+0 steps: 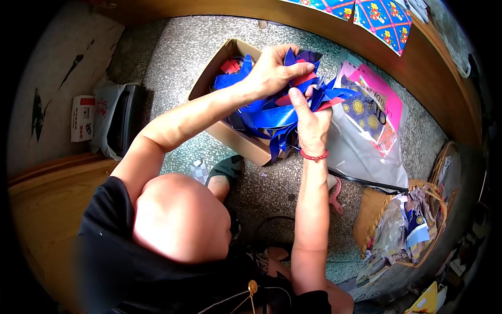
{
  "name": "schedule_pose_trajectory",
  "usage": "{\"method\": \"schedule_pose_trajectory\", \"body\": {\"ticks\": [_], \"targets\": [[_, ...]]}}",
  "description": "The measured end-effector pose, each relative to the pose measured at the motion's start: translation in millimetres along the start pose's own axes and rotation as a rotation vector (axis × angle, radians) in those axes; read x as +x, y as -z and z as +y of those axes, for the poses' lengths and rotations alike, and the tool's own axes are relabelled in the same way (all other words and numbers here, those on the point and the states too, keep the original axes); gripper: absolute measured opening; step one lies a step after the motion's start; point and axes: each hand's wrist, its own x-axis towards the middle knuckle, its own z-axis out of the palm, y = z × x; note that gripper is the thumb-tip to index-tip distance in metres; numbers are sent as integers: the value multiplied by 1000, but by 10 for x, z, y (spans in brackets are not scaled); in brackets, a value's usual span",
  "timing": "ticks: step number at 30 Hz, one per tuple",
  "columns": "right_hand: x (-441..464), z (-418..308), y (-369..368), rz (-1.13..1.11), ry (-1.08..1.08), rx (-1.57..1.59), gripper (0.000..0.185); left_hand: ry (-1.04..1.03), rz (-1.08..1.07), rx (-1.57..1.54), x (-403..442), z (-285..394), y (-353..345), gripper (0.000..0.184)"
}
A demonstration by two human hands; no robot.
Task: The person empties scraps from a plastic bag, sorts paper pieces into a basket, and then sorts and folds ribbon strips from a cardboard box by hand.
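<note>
My left hand (277, 70) is closed with its thumb pressed on blue and red glossy strips (324, 94), over the far right side of an open cardboard box (240, 145). Close beside it, my right hand (314, 123), with a red bracelet at the wrist, pinches the lower part of the same bunch, thumb up. More long blue strips (269, 119) fill the box, and some hang over its near edge. A small red piece (230, 66) lies inside at the left. What exactly the strips are made of, I cannot tell.
A clear plastic bag with a pink printed panel (397, 99) lies right of the box. Nearer me stands a wicker basket (444, 209) of paper scraps. A wooden ledge (444, 78) bears blue flowered sheets (384, 23). A small white-and-red box (82, 118) stands at the left wall.
</note>
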Motion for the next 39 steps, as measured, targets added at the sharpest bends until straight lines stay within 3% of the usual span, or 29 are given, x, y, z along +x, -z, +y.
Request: {"method": "schedule_pose_trajectory", "body": {"ticks": [5, 7, 9, 11, 14, 15, 17, 19, 21, 23, 26, 30, 33, 35, 37, 38, 39], "targets": [[40, 202, -6, 71, 34, 21, 48, 255, -24, -394, 57, -26, -115, 10], [52, 243, 9, 92, 22, 34, 49, 346, -42, -386, 71, -43, -200, 13], [98, 194, -5, 184, 29, 165, 47, 353, -199, -374, 88, 24, -204, 19], [111, 115, 232, 195, -127, 131, 44, 339, -342, -361, 100, 186, -96, 30], [-10, -111, 690, 253, -317, 167, 29, 123, -280, 57, 141, 193, 190, 30], [-62, -273, 741, 134, -318, 449, 22, 53, -252, 203, 162, 65, 296, 28], [-98, -312, 970, 110, -359, 485, 19, 100, -298, 598, 163, -203, 512, 27], [-116, -284, 1096, 111, -365, 377, 18, 37, -539, 1098, 86, -437, 673, 27], [-153, -261, 1165, 116, -372, 270, 18, -235, -581, 1309, -34, -928, 884, 30], [-193, -261, 1198, 46, -372, 331, 17, -10, -743, 1595, -121, -926, 809, 36], [-247, -241, 1156, 90, -388, 293, 16, -85, -844, 1308, -344, -1180, 757, 41], [-302, -196, 1194, 82, -434, 298, 36, -141, -593, 1319, -445, -1191, 426, 66], [-307, -311, 1144, 17, -424, 393, 46, -79, -615, 1428, -456, -1196, 305, 65], [-313, -463, 1169, -39, -418, 328, 50, -263, -396, 1309, -457, -1220, 220, 53], [-306, -702, 1234, -44, -412, 236, 52, -276, -419, 1159, -341, -862, 71, 39], [-316, -817, 1296, -131, -403, 218, 51, -458, -359, 1005, -304, -754, -50, 27], [-322, -939, 1328, -221, -395, 200, 50, -475, -403, 938, -283, -602, -185, 25]]}}
